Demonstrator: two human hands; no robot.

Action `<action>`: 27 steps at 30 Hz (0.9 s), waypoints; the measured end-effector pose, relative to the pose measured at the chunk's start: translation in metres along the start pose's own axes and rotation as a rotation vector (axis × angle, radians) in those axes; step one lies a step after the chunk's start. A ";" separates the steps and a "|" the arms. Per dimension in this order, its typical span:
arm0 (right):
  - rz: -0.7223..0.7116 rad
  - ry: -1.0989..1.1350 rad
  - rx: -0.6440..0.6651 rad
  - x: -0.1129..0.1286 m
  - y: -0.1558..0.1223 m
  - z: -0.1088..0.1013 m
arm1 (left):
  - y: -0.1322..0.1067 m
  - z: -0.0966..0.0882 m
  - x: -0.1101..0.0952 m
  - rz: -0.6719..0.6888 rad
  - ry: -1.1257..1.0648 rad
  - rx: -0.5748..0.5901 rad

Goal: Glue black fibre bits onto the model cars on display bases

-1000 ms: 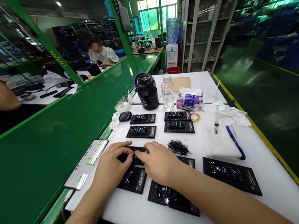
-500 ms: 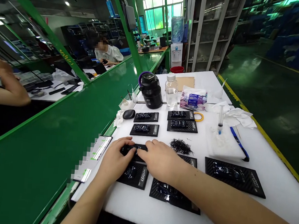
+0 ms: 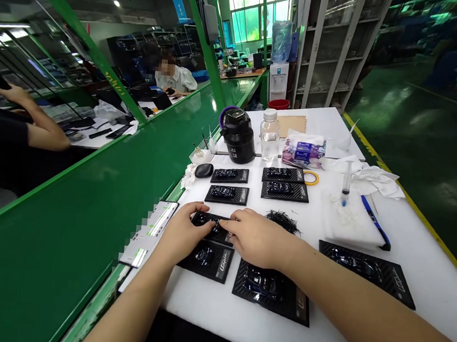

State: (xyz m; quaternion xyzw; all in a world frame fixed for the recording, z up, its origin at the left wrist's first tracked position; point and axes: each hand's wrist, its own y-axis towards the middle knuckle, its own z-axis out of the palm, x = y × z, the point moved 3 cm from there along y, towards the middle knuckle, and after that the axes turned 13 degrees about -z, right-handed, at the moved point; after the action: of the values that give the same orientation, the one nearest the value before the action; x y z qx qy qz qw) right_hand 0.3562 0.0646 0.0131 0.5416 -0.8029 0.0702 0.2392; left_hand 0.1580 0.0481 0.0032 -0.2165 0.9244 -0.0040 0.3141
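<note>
Both my hands are on a dark model car (image 3: 215,224) fixed to a black carbon-patterned plate. My left hand (image 3: 187,232) curls round the plate's left end, its thumb lying along the car's near side. From the right, my right hand (image 3: 260,238) grips the same piece, with a fingertip on the car and other fingers bent at the plate's right end. Just nearer lies another car plate (image 3: 221,265) with a silver "Utopia" label. A larger car plate (image 3: 272,293) lies beneath my right wrist, partly covered. Behind my right hand is a heap of thin black strips (image 3: 282,221).
More car plates (image 3: 230,176) lie farther back, and a large one (image 3: 366,271) at right. Around them stand a black jug (image 3: 237,137), a clear bottle (image 3: 269,137), a tissue pack (image 3: 303,149), a syringe (image 3: 347,183) on white foam and yellow tape (image 3: 311,178). Co-workers sit beyond the green partition.
The camera view has shifted slightly. My right hand's fingers have moved a little on the model car, uncovering more of the plate. The co-worker's arm at far left has moved.
</note>
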 end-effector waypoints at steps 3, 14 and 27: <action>0.004 -0.012 0.002 -0.001 0.000 0.002 | 0.004 -0.003 -0.004 -0.051 0.020 0.032; -0.011 -0.222 0.065 0.011 0.005 0.006 | 0.005 -0.002 -0.007 -0.011 -0.013 0.068; -0.022 -0.268 0.113 0.014 0.004 0.003 | 0.005 0.006 0.011 -0.041 -0.108 0.025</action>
State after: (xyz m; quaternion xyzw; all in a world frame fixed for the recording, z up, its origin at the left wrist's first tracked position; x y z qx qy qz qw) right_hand 0.3475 0.0533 0.0178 0.5675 -0.8164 0.0398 0.0994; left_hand 0.1518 0.0489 -0.0086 -0.2312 0.9014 -0.0104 0.3659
